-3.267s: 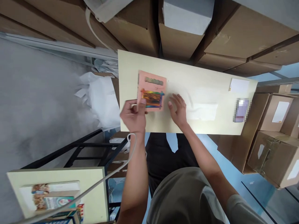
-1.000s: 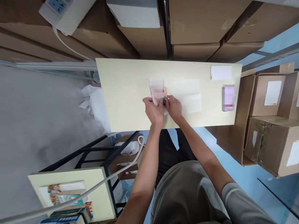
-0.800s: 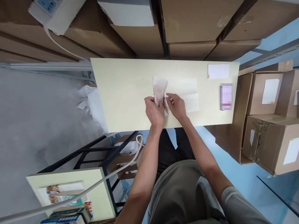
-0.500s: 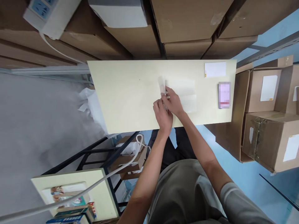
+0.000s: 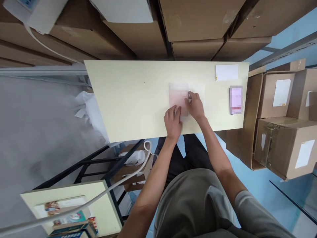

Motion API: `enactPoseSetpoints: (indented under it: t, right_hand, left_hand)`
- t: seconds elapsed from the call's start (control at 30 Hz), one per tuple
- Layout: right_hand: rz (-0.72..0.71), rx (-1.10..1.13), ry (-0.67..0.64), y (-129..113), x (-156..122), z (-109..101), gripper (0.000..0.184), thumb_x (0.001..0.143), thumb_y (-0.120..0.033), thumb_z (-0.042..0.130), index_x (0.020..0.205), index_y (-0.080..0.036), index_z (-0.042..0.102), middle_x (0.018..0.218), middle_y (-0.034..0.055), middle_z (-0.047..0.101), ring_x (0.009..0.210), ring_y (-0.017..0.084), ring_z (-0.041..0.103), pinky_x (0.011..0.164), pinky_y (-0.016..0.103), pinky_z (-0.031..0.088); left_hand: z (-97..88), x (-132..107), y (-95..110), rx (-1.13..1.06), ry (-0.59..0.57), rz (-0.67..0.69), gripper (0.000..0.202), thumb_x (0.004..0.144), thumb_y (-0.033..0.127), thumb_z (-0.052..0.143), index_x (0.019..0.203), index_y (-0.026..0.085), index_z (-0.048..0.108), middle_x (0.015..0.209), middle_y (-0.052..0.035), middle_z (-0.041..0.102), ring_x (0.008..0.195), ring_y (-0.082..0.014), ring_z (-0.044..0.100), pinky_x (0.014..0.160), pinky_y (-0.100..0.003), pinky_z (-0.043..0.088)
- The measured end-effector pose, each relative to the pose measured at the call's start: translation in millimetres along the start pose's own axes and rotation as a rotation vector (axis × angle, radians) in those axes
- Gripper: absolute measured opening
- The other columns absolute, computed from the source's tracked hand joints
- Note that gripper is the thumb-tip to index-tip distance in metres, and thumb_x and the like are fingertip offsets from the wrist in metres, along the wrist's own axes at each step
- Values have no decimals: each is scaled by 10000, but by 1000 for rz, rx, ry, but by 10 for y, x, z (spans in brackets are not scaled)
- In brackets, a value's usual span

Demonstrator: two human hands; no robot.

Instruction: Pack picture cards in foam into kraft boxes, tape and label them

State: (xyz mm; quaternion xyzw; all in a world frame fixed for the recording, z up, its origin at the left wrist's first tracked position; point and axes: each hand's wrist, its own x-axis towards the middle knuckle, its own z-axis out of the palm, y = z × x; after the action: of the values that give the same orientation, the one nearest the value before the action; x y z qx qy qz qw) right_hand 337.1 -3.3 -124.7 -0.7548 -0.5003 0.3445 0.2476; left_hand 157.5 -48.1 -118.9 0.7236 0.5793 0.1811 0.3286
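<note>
A thin, see-through pinkish sheet [image 5: 178, 96] lies flat near the middle of the pale tabletop [image 5: 128, 99]; whether it is a bag or a single layer I cannot tell. My left hand [image 5: 172, 122] rests on its lower part with the fingers spread and touching it. At its right edge, my right hand [image 5: 195, 105] has thumb and fingers pinched together on the sheet. A faint whitish sheet [image 5: 200, 89] shows beside it, partly hidden by my right hand.
On the table's right side lie a white label card [image 5: 226, 72] and a blurred purple phone-like object [image 5: 236, 99]. Cardboard boxes [image 5: 198, 19] line the back edge; further boxes [image 5: 277, 142] stand at right. A pale cable [image 5: 119, 185] crosses the lower left.
My hands have moved apart, the right one rightward. The thin sheet, raised and blurred between them before, now lies flat and shows pinkish. The camera view has shifted slightly.
</note>
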Motion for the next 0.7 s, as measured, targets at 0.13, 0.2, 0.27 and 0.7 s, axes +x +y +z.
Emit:
enactPoseSetpoints:
  t: [0.13,0.2,0.27,0.7]
  right_hand:
    - [15,-35,19,136,-295,-95,353,1096,-244,575,1432,-212,680,1189,115,733,929,237,709,903,416,642]
    - [-2,-52,11,181,-422,-63,340,1090,-220,563,1388,-221,728,1155,106,740,974,247,707,905,408,639]
    - [-22,-80,41,208,-499,12,339,1094,-209,559,1360,-232,768,1159,110,732,1057,262,698,929,404,636]
    - [-54,-136,179,340,-525,317,408,1165,-225,563,1449,-357,825,1130,92,687,1086,255,640,957,381,610]
  left_hand:
    - [-96,7,-1,-45,-66,32,775,836,-70,561,1532,234,717,1668,-178,616,1581,-410,523,1303,-646,490]
    - [-151,25,-43,-122,-67,41,713,842,-61,549,1450,249,756,1637,-145,634,1564,-377,542,1310,-606,506]
    - [-201,72,-94,-223,-9,-14,644,876,-38,539,1397,263,767,1584,-123,656,1549,-333,567,1294,-544,538]
    - [-374,444,249,-539,123,-490,331,990,143,720,1318,173,752,1272,-119,826,845,-146,699,804,-310,633]
